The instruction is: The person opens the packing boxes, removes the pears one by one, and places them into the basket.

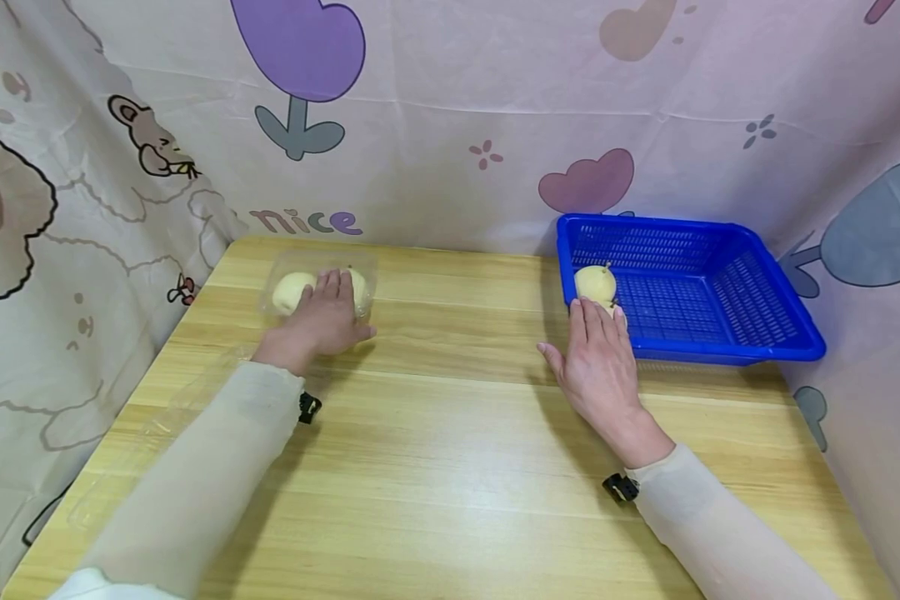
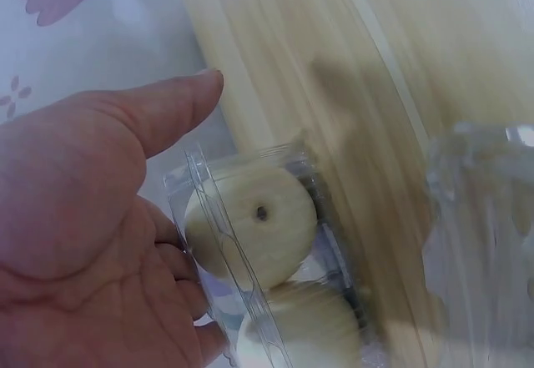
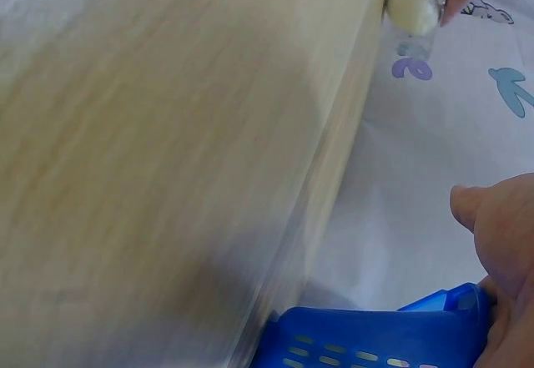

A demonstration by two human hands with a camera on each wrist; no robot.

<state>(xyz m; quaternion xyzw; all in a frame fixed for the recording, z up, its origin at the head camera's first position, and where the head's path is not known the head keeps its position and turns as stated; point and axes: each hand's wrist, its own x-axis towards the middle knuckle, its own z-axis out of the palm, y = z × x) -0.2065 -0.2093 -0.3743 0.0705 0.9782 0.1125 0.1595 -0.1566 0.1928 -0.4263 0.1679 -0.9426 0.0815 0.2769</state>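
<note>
Pale yellow pears sit in a clear plastic box [image 1: 276, 265] at the table's back left; one pear [image 1: 292, 292] shows left of my left hand [image 1: 318, 317], another [image 1: 358, 292] to its right. My left hand reaches over the box with fingers extended; in the left wrist view its fingertips lie along the box's side [image 2: 219, 218]. At right, my right hand [image 1: 600, 367] extends over the near-left rim of a blue basket [image 1: 690, 350], fingers straight. A pear [image 1: 595, 285] stands inside, beyond the fingertips. A second pear [image 1: 617, 312] is mostly hidden under the fingers.
Another clear plastic piece [image 1: 172, 417] lies on the table's left side, partly behind my left forearm. The wooden table [image 1: 435, 450] ends at a patterned curtain [image 1: 450, 125] behind and at both sides. Each wrist carries a small black camera [image 1: 619, 487].
</note>
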